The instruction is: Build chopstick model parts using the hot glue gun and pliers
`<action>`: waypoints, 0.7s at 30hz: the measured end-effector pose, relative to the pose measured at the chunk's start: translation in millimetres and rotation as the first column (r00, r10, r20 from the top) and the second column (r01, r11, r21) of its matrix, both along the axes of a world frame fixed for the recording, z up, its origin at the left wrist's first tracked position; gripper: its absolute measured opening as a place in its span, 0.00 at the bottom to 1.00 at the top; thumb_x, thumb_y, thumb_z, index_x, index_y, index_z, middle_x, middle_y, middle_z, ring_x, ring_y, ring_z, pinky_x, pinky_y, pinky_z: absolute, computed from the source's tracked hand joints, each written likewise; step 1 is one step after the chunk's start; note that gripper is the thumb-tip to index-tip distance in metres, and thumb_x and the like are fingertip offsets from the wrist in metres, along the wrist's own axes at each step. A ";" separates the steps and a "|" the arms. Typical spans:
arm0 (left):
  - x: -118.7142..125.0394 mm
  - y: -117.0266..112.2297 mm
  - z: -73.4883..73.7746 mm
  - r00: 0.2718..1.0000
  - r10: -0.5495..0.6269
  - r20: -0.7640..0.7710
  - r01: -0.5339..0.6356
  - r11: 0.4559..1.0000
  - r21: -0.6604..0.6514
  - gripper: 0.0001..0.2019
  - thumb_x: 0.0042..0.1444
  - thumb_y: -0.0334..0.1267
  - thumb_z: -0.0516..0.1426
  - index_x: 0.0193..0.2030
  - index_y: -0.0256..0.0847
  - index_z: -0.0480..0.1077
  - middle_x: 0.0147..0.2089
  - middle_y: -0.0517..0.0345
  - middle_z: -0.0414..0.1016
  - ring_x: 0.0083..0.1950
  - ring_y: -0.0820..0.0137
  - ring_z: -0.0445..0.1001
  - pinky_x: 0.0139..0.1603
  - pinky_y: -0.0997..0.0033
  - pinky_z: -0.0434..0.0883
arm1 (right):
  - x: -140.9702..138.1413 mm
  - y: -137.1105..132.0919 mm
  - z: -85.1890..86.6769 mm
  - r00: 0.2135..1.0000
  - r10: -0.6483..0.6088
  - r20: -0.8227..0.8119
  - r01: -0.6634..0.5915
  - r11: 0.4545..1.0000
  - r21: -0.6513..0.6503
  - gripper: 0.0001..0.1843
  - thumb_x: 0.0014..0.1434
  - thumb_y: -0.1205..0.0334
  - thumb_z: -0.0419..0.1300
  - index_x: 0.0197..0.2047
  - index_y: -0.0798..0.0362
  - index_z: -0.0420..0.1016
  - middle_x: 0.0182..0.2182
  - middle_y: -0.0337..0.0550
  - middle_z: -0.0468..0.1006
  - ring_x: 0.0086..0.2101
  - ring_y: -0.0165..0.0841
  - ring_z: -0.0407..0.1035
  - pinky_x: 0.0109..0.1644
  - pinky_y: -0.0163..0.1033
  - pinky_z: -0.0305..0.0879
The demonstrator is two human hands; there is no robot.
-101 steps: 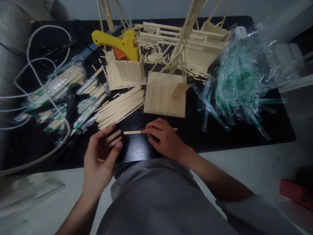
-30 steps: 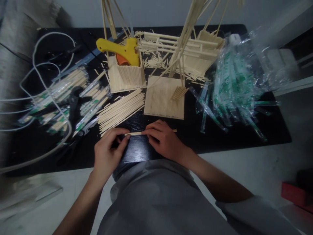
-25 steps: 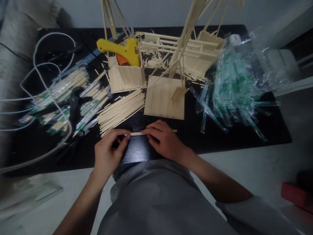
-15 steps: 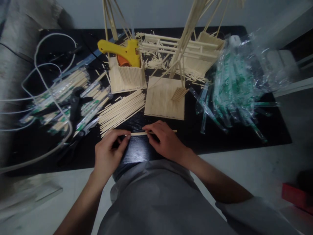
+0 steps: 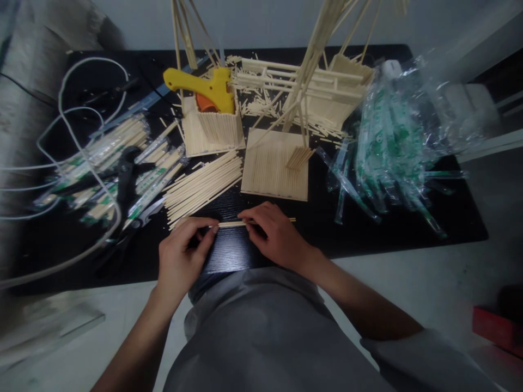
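- Yellow glue gun (image 5: pixel 223 90) with an orange trigger, beyond the left hand (image 5: pixel 183 245)
- White cable (image 5: pixel 118 215), looping to the left of the left hand
- Black-handled cutter (image 5: pixel 141 219), blade bare, just left of the left hand
- Clear and green plastic wrappers (image 5: pixel 392 141), heaped beyond and right of the right hand (image 5: pixel 273 231)
- Red box (image 5: pixel 496 326), well apart, right of the right hand
- Black desk (image 5: pixel 351 234), under both hands
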State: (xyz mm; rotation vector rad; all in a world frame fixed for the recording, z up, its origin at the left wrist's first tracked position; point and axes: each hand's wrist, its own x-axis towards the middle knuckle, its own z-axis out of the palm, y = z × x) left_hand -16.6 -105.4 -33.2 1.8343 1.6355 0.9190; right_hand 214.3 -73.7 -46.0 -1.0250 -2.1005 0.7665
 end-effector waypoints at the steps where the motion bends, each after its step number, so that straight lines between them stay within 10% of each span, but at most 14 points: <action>1: 0.4 0.1 0.1 1.000 -0.001 0.003 0.001 1.000 0.003 0.04 0.66 0.39 0.62 0.44 0.45 0.79 0.42 0.59 0.83 0.33 0.70 0.72 0.41 0.67 0.70 | 0.1 0.0 0.0 1.000 0.001 -0.002 -0.001 1.000 -0.003 0.14 0.69 0.75 0.57 0.54 0.53 0.75 0.46 0.49 0.84 0.47 0.41 0.74 0.56 0.49 0.70; 21: -2.2 -1.0 -1.4 1.000 -0.021 -0.005 0.021 1.000 0.004 0.03 0.67 0.37 0.62 0.44 0.44 0.79 0.43 0.60 0.83 0.34 0.72 0.72 0.42 0.69 0.70 | 0.0 0.6 -0.9 1.000 -0.004 0.000 0.004 1.000 0.011 0.13 0.70 0.74 0.57 0.54 0.51 0.74 0.45 0.48 0.83 0.46 0.41 0.74 0.54 0.48 0.70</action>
